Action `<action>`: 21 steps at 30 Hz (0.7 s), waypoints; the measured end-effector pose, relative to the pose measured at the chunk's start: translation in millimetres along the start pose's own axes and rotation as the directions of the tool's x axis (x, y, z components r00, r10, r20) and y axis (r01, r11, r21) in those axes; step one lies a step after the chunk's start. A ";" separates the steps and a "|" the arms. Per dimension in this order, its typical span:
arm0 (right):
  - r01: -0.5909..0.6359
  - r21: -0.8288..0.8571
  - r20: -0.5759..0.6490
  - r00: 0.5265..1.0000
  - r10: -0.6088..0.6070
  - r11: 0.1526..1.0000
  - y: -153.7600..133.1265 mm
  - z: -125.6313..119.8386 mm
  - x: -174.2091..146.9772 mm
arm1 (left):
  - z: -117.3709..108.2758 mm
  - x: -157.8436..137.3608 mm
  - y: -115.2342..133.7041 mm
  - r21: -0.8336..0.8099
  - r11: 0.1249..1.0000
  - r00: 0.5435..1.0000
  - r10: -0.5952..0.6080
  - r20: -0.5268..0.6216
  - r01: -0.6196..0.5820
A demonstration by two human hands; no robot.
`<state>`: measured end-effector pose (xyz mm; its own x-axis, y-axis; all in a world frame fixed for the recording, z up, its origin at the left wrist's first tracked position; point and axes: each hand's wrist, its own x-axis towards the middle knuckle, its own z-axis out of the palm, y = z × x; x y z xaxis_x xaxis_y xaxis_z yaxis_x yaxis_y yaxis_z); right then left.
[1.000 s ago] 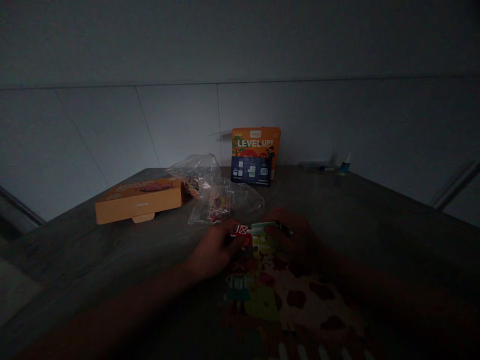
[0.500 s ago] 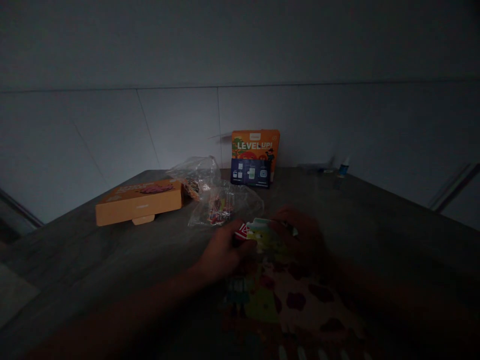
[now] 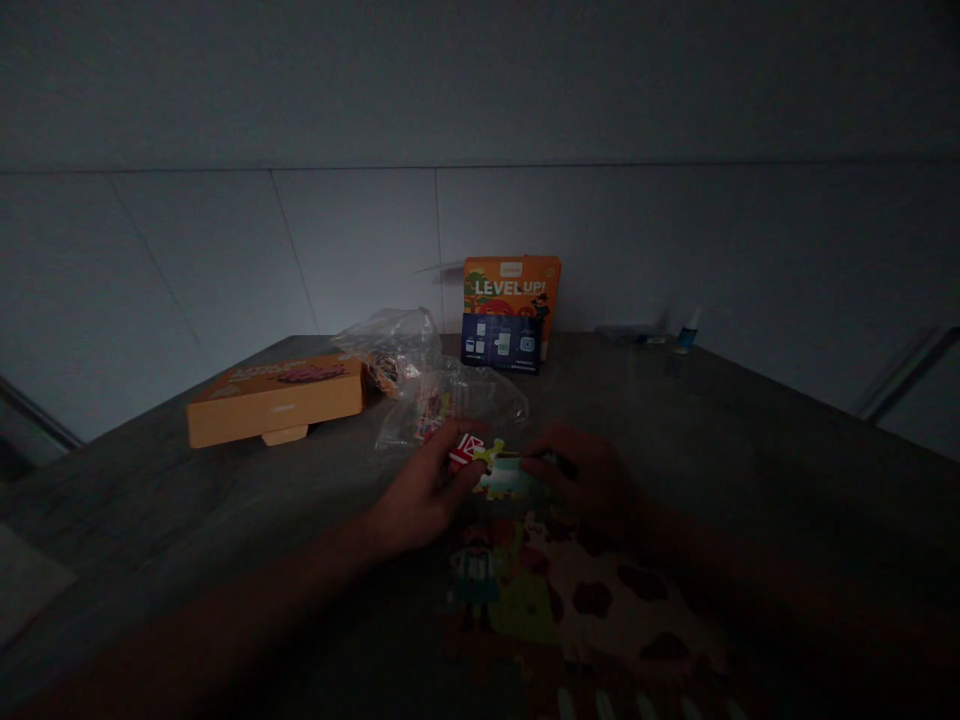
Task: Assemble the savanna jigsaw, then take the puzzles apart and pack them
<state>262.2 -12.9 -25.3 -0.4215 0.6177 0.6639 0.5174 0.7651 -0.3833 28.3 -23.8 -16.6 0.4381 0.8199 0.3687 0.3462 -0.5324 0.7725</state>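
My left hand (image 3: pixel 412 500) is closed on a red-and-white barn puzzle piece (image 3: pixel 466 449), pinched between thumb and fingers. Close beside it, my right hand (image 3: pixel 596 475) grips a pale blue and green puzzle piece (image 3: pixel 508 480) by its right side. The two pieces are close together or overlapping; whether they are joined I cannot tell. Below both hands, a partly assembled puzzle (image 3: pixel 615 605) lies on the table, with a spotted cow, a standing figure and white fence posts. Its lower part is very dark.
An orange box (image 3: pixel 277 405) with its flap out lies at the left. Clear plastic bags (image 3: pixel 397 345) holding printed pieces rest beside it. At the back stands an orange "LEVEL UP!" box (image 3: pixel 510 285), a dark blue card (image 3: pixel 501 343) leaning on it. A small bottle (image 3: pixel 688 330) is back right.
The blue and green piece has been turned, its pale edge now lower. My left hand has shifted slightly left, and more of the barn piece shows. My right hand is less blurred.
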 end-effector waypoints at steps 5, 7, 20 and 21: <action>0.083 0.033 0.031 0.996 -0.084 0.996 -0.7 0.5 1.3 | 9.6 -4.8 1.9 0.022 1.000 0.977 -0.014 0.215 0.010; 0.055 0.044 0.035 0.998 -0.056 0.998 1.9 0.7 2.3 | 11.5 -3.4 1.7 0.077 0.997 0.988 -0.031 0.151 0.019; 0.170 0.089 0.211 0.960 -0.185 0.982 7.0 -2.2 -1.1 | -2.5 4.1 -1.8 0.201 0.978 0.984 -0.094 0.149 0.063; 0.185 0.099 0.181 0.963 -0.201 0.978 5.0 -3.4 -1.4 | -1.7 3.4 -0.6 0.185 0.981 0.989 -0.085 0.120 0.061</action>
<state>267.9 -10.5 -25.9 -0.6445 0.4741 0.5999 0.3543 0.8804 -0.3150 28.2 -20.3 -14.9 0.5034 0.8308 0.2374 0.5199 -0.5107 0.6847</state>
